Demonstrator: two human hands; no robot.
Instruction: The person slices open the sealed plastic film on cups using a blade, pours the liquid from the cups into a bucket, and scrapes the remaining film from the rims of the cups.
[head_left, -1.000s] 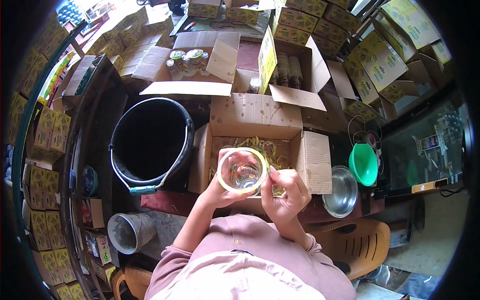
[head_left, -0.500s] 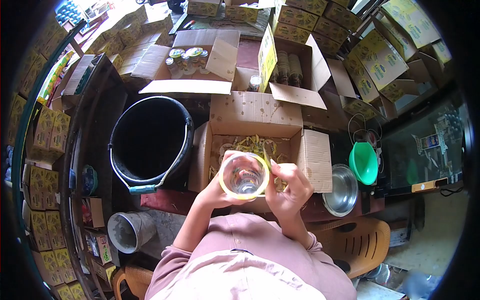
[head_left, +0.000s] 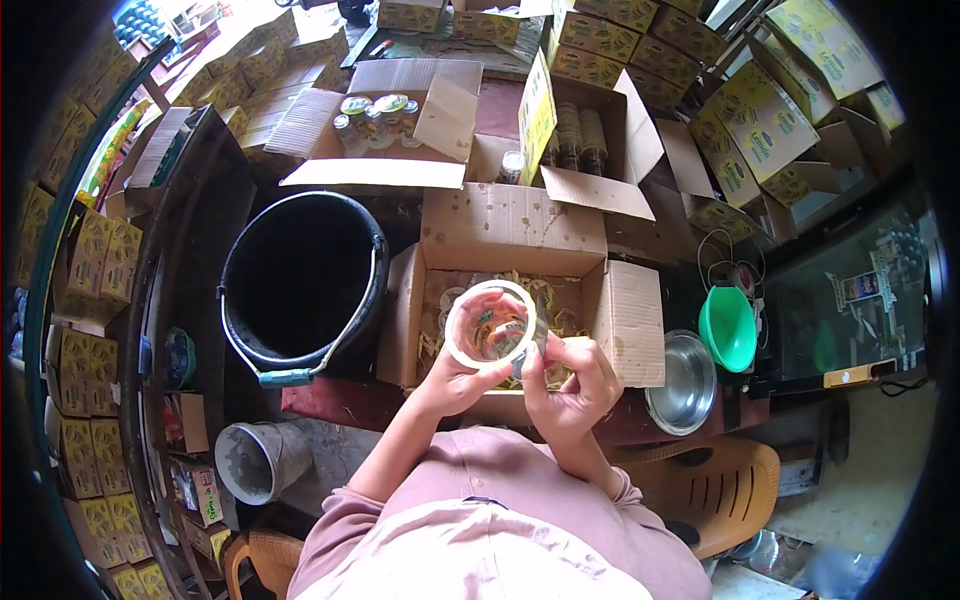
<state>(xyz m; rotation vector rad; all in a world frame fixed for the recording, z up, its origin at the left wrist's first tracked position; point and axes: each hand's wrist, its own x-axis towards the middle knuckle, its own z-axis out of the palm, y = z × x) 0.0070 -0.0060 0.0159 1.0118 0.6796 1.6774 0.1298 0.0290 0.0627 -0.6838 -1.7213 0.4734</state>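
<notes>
A clear jar [head_left: 491,326] with a pale yellow rim is tilted with its open mouth toward me. My left hand [head_left: 452,378] is wrapped round its left and lower side. At the jar's right edge, the thumb and index finger of my right hand [head_left: 572,387] are pinched together on a small dark piece, too small to name. Beneath both hands lies an open cardboard box [head_left: 512,228] with yellow strips and scraps [head_left: 570,322] in its bottom.
A black bucket [head_left: 300,285] stands left of the box, a grey bucket [head_left: 262,464] lower left. On the right are a steel bowl [head_left: 682,384] and a green basin [head_left: 727,330]. Behind sit a carton holding jars [head_left: 375,125] and another with stacked glasses [head_left: 568,135].
The jar has tilted and shifted slightly, its rim now higher and a little to the left. My right hand has moved slightly along the rim toward the lower right, fingers still pinched.
</notes>
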